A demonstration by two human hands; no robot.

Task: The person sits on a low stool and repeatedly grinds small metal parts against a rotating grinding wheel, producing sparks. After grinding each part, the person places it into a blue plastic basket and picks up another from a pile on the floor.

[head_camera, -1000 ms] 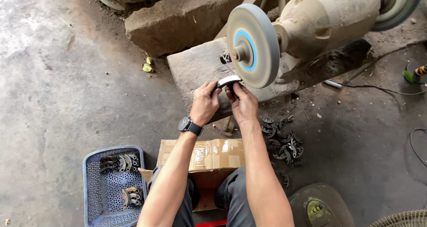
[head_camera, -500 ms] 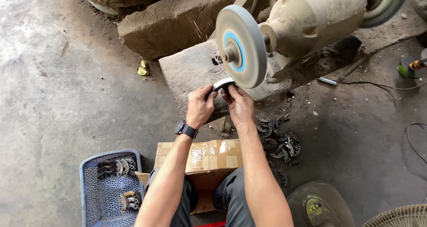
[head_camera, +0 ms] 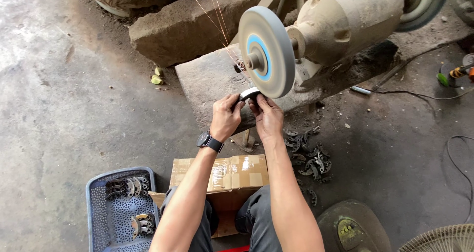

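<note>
Both my hands hold a small curved metal part [head_camera: 248, 94] against the lower rim of a grey grinding wheel [head_camera: 264, 52] with a blue centre. My left hand [head_camera: 226, 117], with a black watch on the wrist, grips the part's left end. My right hand [head_camera: 267, 116] grips its right end. Thin sparks fly up and to the left from the wheel. The wheel is mounted on a dusty beige motor [head_camera: 350, 20] resting on a stone block [head_camera: 212, 79].
A blue plastic basket [head_camera: 98, 212] with several curved metal parts stands at lower left. A cardboard box [head_camera: 232, 175] sits by my knees. More metal parts [head_camera: 308, 153] lie on the floor to the right. A cable [head_camera: 424, 91], a fan grille [head_camera: 439, 239] and a stone slab [head_camera: 192, 25] surround.
The part has come up against the wheel's rim and sparks now fly. The view has shifted slightly; the hands keep the same grip.
</note>
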